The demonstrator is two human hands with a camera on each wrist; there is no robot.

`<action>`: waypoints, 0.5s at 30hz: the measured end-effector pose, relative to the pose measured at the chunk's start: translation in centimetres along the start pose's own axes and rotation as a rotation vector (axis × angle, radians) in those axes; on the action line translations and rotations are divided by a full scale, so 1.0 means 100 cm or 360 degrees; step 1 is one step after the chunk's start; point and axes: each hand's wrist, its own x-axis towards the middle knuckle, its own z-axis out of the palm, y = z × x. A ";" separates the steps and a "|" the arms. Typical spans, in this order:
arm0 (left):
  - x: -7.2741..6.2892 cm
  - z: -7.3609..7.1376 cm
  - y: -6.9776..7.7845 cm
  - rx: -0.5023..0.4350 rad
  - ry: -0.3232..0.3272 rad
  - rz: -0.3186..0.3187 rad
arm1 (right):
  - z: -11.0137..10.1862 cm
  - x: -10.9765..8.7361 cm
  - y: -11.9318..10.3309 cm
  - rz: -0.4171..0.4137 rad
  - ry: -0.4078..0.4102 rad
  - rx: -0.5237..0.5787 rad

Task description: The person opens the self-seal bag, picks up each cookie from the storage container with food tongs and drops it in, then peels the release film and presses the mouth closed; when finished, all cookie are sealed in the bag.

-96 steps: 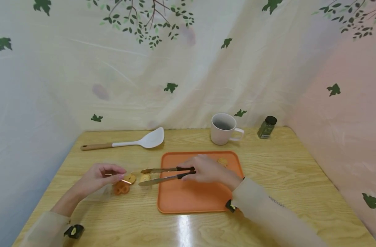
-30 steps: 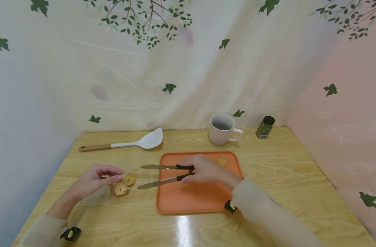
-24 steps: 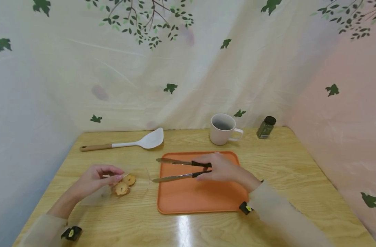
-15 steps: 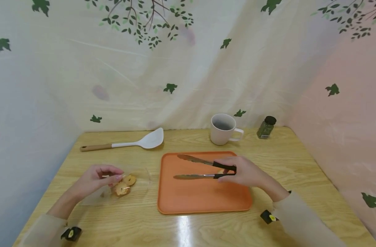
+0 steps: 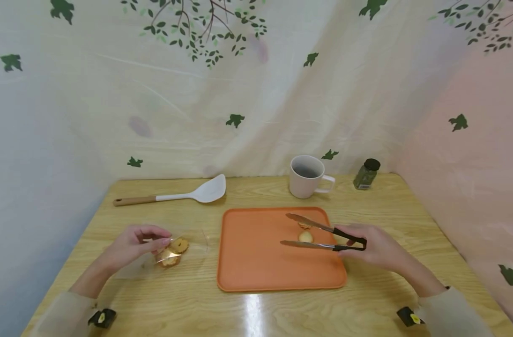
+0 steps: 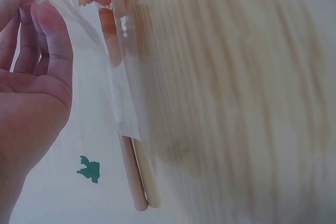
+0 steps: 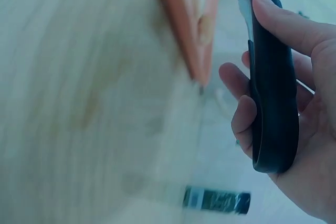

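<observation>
My left hand [image 5: 138,245] pinches the edge of a clear plastic bag [image 5: 195,238] between thumb and fingertips. Inside lie a round yellow cookie [image 5: 179,245] and a frilled cookie [image 5: 169,262], partly under the shiny film. In the left wrist view, the bag [image 6: 123,98] hangs beside the left fingers. My right hand [image 5: 376,245] holds metal tongs [image 5: 315,246] by their black handle; the tips stand apart over the orange tray [image 5: 260,267]. Between the tong arms in the head view shows a pale round cookie [image 5: 305,237]; one arm partly covers another cookie [image 5: 304,225].
Behind the tray stands a whitish mug [image 5: 304,182], its handle to the right. A small dark-capped jar [image 5: 366,174] is farther right. A white spatula [image 5: 205,191] with a wooden handle lies at the back left. Patterned cloth [image 5: 256,103] hangs behind the table.
Earlier the tongs had a cookie between their tips by the bag; later those tips stand apart without it. The right hand has moved right with the tongs, uncovering the pale cookie on the tray.
</observation>
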 end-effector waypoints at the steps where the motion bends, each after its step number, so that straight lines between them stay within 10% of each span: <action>1: 0.000 0.000 0.000 -0.0009 -0.0005 0.0005 | -0.001 -0.003 0.003 0.0002 0.0014 -0.0059; 15: 0.001 -0.001 -0.002 0.0004 0.0000 -0.0029 | -0.001 -0.017 0.036 -0.0272 0.0114 -0.0342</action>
